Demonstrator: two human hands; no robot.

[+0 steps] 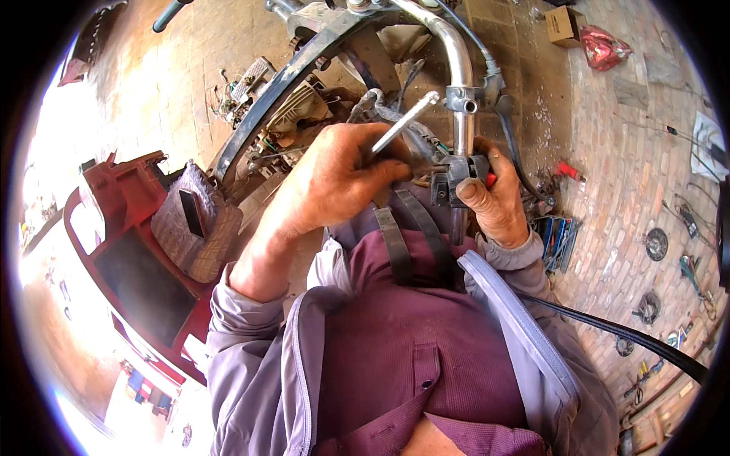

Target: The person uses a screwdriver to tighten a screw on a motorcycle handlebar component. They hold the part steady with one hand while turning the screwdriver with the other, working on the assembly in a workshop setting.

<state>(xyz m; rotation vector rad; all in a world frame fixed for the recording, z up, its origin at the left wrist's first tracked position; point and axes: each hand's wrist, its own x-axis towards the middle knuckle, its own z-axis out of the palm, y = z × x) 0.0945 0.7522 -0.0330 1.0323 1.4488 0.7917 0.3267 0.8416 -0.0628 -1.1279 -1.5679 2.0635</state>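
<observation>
Item, lower centre of the frame: a maroon shirt (365, 334) under a grey jacket (251, 346), nearest to me.

Item, centre: left hand (327, 178), fingers curled closed around a silver rod (403, 124) (tool type not certain from my remote seat), its exposed end slanting toward the upper right.

Item, right of centre: right hand (494, 199), thumb on the near side of a black housing (458, 173), fingers largely hidden behind; I read this as a narrow, pinching hold.

Item, same place: the housing sits around the lower part of a chrome tube (458, 64), which rises to the top edge; a metal clamp (462, 99) sits higher up it.

Step in hand, in my judgement: handling or adjusting the housing on the tube. The next move calls for a steady right hold and, should the rod be needed, a clear path for it past the tube.

Item, left: a red moulded panel (122, 182), with a phone (192, 213) on pale cloth (169, 224).

Item, upper right, farthest: a cardboard box (563, 27) beside a red bag (604, 49).
</observation>
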